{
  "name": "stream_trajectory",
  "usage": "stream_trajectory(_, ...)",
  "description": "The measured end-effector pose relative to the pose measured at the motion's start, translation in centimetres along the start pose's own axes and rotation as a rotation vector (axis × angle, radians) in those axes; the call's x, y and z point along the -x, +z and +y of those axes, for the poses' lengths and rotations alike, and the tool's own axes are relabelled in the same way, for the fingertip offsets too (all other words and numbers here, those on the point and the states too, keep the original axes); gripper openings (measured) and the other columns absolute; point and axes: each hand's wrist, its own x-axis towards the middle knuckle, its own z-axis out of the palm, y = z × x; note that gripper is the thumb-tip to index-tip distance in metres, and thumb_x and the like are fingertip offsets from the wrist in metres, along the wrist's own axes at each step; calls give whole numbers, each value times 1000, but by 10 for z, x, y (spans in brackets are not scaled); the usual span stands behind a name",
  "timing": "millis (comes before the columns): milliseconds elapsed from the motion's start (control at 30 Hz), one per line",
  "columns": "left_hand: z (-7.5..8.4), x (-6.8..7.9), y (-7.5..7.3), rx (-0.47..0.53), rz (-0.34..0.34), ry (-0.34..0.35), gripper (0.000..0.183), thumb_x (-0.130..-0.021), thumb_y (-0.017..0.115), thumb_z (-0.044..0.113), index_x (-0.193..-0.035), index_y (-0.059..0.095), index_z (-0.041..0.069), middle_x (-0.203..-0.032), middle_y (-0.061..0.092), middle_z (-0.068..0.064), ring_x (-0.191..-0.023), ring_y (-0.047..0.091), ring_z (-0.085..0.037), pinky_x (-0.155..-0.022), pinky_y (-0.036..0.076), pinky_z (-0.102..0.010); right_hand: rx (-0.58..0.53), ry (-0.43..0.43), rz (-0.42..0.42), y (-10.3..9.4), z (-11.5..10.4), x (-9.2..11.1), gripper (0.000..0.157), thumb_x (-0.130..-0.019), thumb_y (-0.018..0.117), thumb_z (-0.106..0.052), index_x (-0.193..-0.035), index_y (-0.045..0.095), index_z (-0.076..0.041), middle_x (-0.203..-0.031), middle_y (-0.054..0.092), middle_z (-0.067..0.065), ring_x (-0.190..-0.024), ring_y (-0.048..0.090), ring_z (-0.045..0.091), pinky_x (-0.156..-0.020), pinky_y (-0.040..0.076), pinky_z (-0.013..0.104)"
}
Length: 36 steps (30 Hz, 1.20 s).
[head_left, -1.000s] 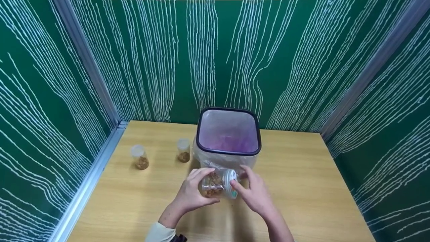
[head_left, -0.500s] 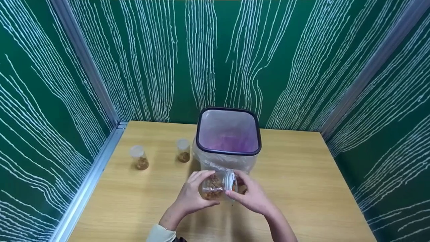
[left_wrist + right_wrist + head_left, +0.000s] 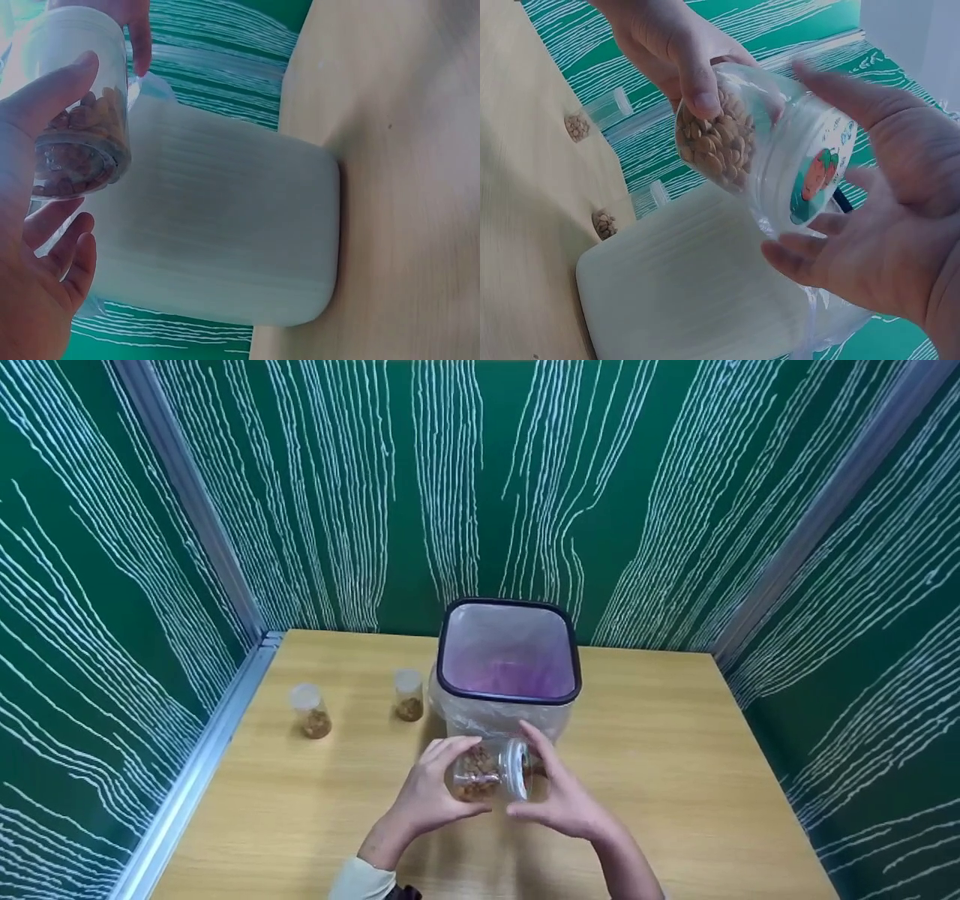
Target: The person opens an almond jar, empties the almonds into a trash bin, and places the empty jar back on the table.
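Note:
A clear plastic jar (image 3: 478, 771), part filled with brown seeds or nuts, is held sideways above the table in front of the bin. My left hand (image 3: 426, 789) grips its body, thumb on one side and fingers around the other. The white screw lid (image 3: 825, 166), printed with a green and orange picture, faces right. Around that lid my right hand (image 3: 564, 802) is spread, its thumb and fingers straight and apart from the lid's edge. In the right wrist view the right fingers (image 3: 855, 101) are blurred.
Just beyond the hands stands a white bin (image 3: 217, 210) with a black rim (image 3: 510, 699) and a plastic liner. Two smaller lidded jars (image 3: 409, 697) with brown contents stand left of it on the wooden table (image 3: 645, 750). Green patterned walls (image 3: 360, 510) enclose the table.
The right thumb and fingers closed around the lid half a second ago and now have spread off it. The left hand keeps the jar in nearly the same place.

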Motion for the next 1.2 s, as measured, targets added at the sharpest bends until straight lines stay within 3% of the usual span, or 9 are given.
stream_trajectory(100, 2, -1, 1, 7, 7, 2, 92, -54, 94, 39, -135, 54, 22, -133, 53, 11, -114, 49, -12, -97, 44, -35, 50, 82, 111, 2, -6, 0, 90, -82, 79, -25, -152, 24, -12, -145, 40, 18, -124, 46, 33, -94, 44, 51)
stream_trajectory(200, 3, -2, 3, 10, 8, 10, 91, -56, 94, 40, -136, 54, 22, -133, 53, 12, -113, 49, -11, -96, 44, -34, 146, 196, 180, 1, -12, 1, 78, -87, 72, -35, -148, 31, -9, -131, 53, 16, -108, 57, 30, -83, 51, 45)
stream_trajectory(367, 2, -4, 3, -2, 37, 15, 88, -59, 91, 47, -135, 54, 22, -133, 52, 12, -114, 49, -11, -96, 44, -34, 266, 294, 174, 0, -17, -5, 68, -90, 63, -51, -138, 45, -5, -99, 64, 5, -79, 63, 15, -64, 53, 34)
stream_trajectory(533, 0, -3, 1, -2, 50, 4, 87, -59, 90, 48, -135, 55, 22, -133, 52, 12, -114, 49, -11, -96, 44, -35, 310, 305, 133, 1, -17, -9, 58, -88, 62, -56, -124, 57, -11, -85, 64, -4, -73, 62, 11, -64, 52, 32)
stream_trajectory(767, 0, -3, 1, 10, 50, -20, 88, -57, 93, 40, -135, 54, 23, -133, 52, 12, -115, 49, -12, -97, 43, -36, 211, 245, 91, -1, -14, -8, 63, -85, 70, -49, -134, 52, -14, -104, 65, 6, -80, 63, 16, -64, 54, 32)
stream_trajectory(867, 0, 0, 2, 12, 39, -31, 90, -56, 94, 36, -135, 54, 23, -133, 52, 12, -114, 49, -12, -97, 44, -36, 137, 198, 55, -3, -10, -4, 68, -84, 75, -39, -141, 46, -16, -114, 62, 9, -86, 62, 20, -67, 54, 33)
stream_trajectory(1000, 1, 1, 2, 17, 24, -43, 90, -57, 93, 36, -136, 53, 23, -134, 51, 12, -115, 48, -12, -97, 43, -37, 47, 120, 36, -4, -5, -1, 79, -80, 81, -19, -146, 39, -13, -122, 56, 13, -96, 60, 27, -74, 54, 44)
stream_trajectory(1100, 1, 1, 2, 22, 24, -47, 89, -57, 93, 37, -136, 53, 23, -134, 51, 12, -116, 48, -13, -98, 43, -37, 30, 50, 34, -5, -2, -1, 86, -75, 83, -9, -147, 37, -12, -130, 52, 12, -105, 59, 30, -79, 52, 50)
stream_trajectory(1200, 1, 1, 2, 27, 20, -51, 90, -56, 94, 35, -136, 53, 23, -135, 51, 11, -117, 48, -13, -99, 43, -38, 60, -8, 32, -4, -1, 0, 90, -70, 85, -2, -146, 39, -13, -137, 48, 5, -113, 57, 26, -84, 51, 48)
